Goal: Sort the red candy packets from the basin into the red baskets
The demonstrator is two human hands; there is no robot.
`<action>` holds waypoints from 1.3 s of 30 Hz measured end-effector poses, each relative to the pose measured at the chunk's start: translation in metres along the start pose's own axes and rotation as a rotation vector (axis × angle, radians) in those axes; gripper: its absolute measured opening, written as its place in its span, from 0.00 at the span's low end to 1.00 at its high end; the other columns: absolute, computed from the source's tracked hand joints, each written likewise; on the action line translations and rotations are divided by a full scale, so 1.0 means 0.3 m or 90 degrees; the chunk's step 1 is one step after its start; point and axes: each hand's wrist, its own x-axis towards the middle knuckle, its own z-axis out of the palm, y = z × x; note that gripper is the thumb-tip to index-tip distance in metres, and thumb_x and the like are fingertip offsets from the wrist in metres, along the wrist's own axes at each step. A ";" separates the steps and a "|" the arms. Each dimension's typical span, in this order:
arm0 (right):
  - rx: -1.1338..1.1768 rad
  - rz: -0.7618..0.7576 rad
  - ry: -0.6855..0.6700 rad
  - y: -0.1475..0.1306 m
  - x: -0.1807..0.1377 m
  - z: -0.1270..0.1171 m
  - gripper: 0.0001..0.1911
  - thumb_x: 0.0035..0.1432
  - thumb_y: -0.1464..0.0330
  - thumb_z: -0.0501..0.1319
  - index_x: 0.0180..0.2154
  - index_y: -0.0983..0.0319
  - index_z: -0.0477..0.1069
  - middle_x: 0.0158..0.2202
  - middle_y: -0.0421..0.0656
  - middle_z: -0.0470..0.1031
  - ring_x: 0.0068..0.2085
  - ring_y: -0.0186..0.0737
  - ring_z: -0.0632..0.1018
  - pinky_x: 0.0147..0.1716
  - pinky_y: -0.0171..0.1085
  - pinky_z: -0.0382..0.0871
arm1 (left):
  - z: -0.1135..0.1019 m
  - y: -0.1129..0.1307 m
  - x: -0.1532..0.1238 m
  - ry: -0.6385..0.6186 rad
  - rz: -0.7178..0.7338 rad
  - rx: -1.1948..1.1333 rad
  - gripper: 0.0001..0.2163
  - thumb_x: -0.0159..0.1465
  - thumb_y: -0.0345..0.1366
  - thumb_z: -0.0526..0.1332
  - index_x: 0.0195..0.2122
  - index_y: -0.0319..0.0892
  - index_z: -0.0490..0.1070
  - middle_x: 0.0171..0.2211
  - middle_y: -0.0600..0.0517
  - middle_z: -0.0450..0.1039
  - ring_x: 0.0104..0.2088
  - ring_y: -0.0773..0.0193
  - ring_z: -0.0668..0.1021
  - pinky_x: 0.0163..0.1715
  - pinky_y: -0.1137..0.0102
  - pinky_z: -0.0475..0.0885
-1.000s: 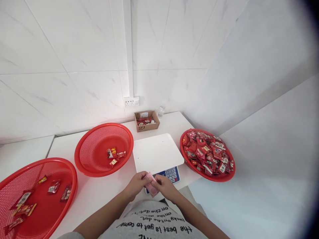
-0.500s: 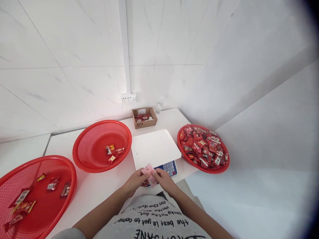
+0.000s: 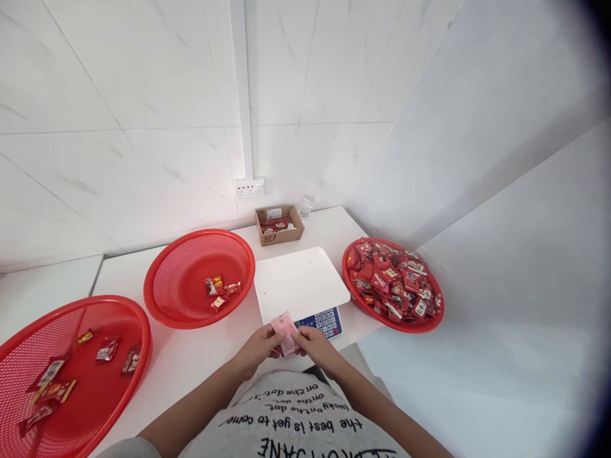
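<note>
Marbled white wall tiles, power socket, white table, pale surface right, perhaps floor

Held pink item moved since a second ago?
Yes, slightly: the pink item appears higher against the white tray, its top now overlapping the near edge.

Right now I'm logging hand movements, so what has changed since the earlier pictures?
The pink item has shifted slightly forward, and its far end now overlaps the edge of the scale plate in view. The left hand and right hand keep hold of it; nothing was let go. The red baskets and cardboard box stayed put.
</note>
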 end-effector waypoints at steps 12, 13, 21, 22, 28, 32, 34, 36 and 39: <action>-0.121 -0.113 0.066 -0.021 0.045 -0.037 0.18 0.52 0.54 0.55 0.23 0.60 0.61 0.22 0.37 0.64 0.26 0.33 0.64 0.26 0.34 0.58 | 0.039 0.055 0.005 -0.085 0.091 0.183 0.11 0.52 0.42 0.62 0.31 0.40 0.74 0.29 0.53 0.73 0.32 0.62 0.71 0.33 0.70 0.63; -0.131 -0.114 0.069 -0.021 0.048 -0.034 0.18 0.53 0.54 0.55 0.22 0.60 0.60 0.21 0.36 0.62 0.26 0.33 0.63 0.26 0.34 0.57 | 0.041 0.053 0.007 -0.085 0.095 0.184 0.12 0.54 0.44 0.61 0.32 0.40 0.74 0.29 0.52 0.74 0.32 0.62 0.71 0.33 0.70 0.63; -0.175 -0.173 0.141 -0.013 0.065 -0.010 0.17 0.56 0.55 0.50 0.22 0.58 0.56 0.20 0.36 0.61 0.26 0.35 0.63 0.27 0.35 0.56 | 0.051 0.061 0.025 -0.066 0.084 0.054 0.24 0.54 0.55 0.59 0.41 0.39 0.72 0.34 0.50 0.74 0.34 0.63 0.72 0.35 0.69 0.65; -0.173 -0.170 0.141 -0.014 0.068 -0.010 0.17 0.55 0.54 0.50 0.22 0.58 0.56 0.21 0.36 0.61 0.26 0.35 0.63 0.27 0.35 0.56 | 0.051 0.060 0.029 -0.062 0.095 0.051 0.23 0.54 0.54 0.59 0.40 0.39 0.72 0.34 0.50 0.74 0.35 0.62 0.72 0.37 0.69 0.65; -0.085 -0.155 0.101 -0.043 0.080 -0.026 0.18 0.55 0.52 0.51 0.25 0.59 0.62 0.25 0.38 0.66 0.30 0.37 0.68 0.31 0.36 0.62 | 0.046 0.061 0.069 0.057 0.139 0.116 0.18 0.55 0.51 0.59 0.33 0.39 0.71 0.31 0.51 0.73 0.33 0.62 0.71 0.36 0.69 0.65; 0.004 -0.138 0.096 -0.037 0.093 -0.047 0.18 0.54 0.54 0.54 0.39 0.60 0.66 0.32 0.41 0.71 0.35 0.39 0.72 0.34 0.37 0.66 | 0.018 0.101 0.110 0.104 0.151 0.116 0.18 0.56 0.51 0.58 0.34 0.39 0.70 0.29 0.51 0.72 0.30 0.64 0.71 0.31 0.70 0.64; 0.011 -0.115 0.123 -0.021 0.106 -0.074 0.20 0.53 0.55 0.55 0.43 0.59 0.65 0.33 0.41 0.70 0.34 0.39 0.73 0.32 0.37 0.67 | -0.007 0.129 0.133 0.112 0.169 0.121 0.18 0.56 0.52 0.58 0.34 0.39 0.70 0.27 0.52 0.71 0.28 0.64 0.70 0.29 0.70 0.64; -0.024 -0.121 0.179 -0.005 0.118 -0.124 0.20 0.53 0.56 0.55 0.45 0.60 0.65 0.35 0.42 0.71 0.35 0.39 0.73 0.33 0.38 0.68 | -0.036 0.153 0.156 0.131 0.184 0.127 0.19 0.56 0.52 0.57 0.33 0.39 0.69 0.26 0.53 0.70 0.28 0.65 0.70 0.29 0.71 0.65; -0.163 -0.159 0.318 0.010 0.121 -0.252 0.19 0.54 0.59 0.53 0.46 0.61 0.66 0.40 0.46 0.71 0.38 0.40 0.73 0.38 0.41 0.68 | -0.077 0.169 0.191 0.148 0.190 0.139 0.21 0.55 0.52 0.58 0.38 0.38 0.69 0.31 0.49 0.72 0.31 0.63 0.73 0.32 0.69 0.68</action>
